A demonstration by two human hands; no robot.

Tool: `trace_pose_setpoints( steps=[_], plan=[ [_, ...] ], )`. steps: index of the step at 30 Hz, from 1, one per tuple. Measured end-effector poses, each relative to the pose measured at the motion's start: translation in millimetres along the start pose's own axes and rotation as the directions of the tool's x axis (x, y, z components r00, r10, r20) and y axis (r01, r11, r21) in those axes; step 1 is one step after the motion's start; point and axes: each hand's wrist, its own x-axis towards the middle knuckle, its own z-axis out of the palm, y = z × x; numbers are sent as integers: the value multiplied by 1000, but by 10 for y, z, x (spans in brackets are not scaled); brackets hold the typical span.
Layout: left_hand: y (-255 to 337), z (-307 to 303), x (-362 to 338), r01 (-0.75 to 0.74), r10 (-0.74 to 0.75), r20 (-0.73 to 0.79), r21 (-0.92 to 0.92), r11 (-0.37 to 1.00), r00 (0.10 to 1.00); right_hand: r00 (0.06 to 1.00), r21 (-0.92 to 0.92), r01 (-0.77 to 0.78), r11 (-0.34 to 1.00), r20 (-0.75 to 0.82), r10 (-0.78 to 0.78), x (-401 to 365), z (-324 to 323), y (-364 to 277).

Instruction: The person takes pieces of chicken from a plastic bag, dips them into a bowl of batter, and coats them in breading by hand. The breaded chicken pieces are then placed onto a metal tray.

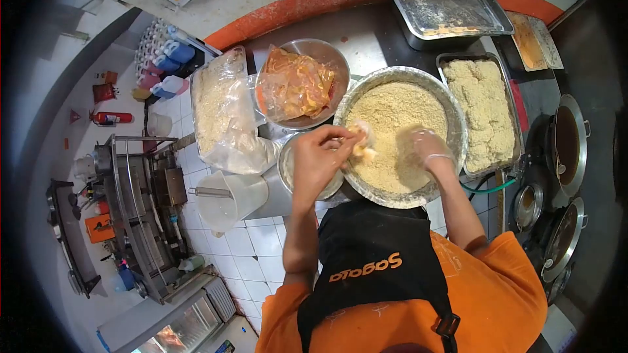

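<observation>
A large round metal bowl (456,114) of pale yellow crumbs (409,108) stands in front of me. My left hand (322,160) is over its left rim, thumb and fingers pinched on a small coated piece (364,147), pale and orange. My right hand (428,147), in a thin clear glove, is low in the right half of the bowl, its fingers blurred against the crumbs. Behind my left hand, a metal bowl (339,65) holds orange marinated meat (297,85) in clear plastic. A smaller bowl (285,173) is partly hidden beneath my left hand.
Right of the crumb bowl is a tray (445,60) heaped with crumbed pieces (481,111). A floury metal tray (445,3) stands behind. At left are a bag of crumbs (226,104) and a plastic jug (232,202). Several pans, including a large one (568,144), are at far right.
</observation>
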Motion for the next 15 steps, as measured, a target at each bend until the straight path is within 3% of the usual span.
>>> trace_pose_setpoints(
  steps=[1, 2, 3, 4, 6, 7, 8, 10, 11, 13, 15],
  plan=[
    [-85, 81, 97, 8, -8, 47, 4, 1000, 999, 1000, 3, -4, 1000, -6, 4, -46, 28, -10],
    [-215, 138, 168, 6, -6, 54, 8, 1000, 999, 974, -8, -71, 997, -218, 67, -121, 86, -24],
    [-380, 188, 239, -33, 22, 43, 267, 963, 999, 899, -4, -142, 990, -418, 127, -185, 142, -31],
    [-509, 223, 302, -71, 57, 44, 508, 859, 997, 896, 6, -154, 988, -420, 142, -175, 228, -54],
    [-556, 222, 260, -43, 26, 43, 436, 899, 999, 810, 107, -168, 980, -551, 200, 35, 573, -124],
    [-487, 187, 193, -85, 80, 28, 410, 908, 996, 844, 230, -109, 967, -493, 212, 292, 803, 49],
    [-436, 146, 125, -124, 133, 4, 381, 916, 991, 843, 232, -112, 966, -493, 216, 266, 663, 34],
    [-434, 30, 37, -88, 111, -43, 370, 925, 993, 889, 590, 85, 803, -409, 206, 134, 302, -18],
    [-456, -54, -16, -65, 100, -83, 346, 936, 992, 891, 585, 86, 806, -407, 200, 16, 100, -114],
    [-509, -223, -147, -39, 83, -121, 325, 945, 989, 952, 304, -88, 949, -254, 169, -185, -161, -334],
    [-575, -341, -229, 14, 38, -266, 189, 982, 963, 947, 261, -99, 960, -272, 171, 31, 233, -371]
  ],
)
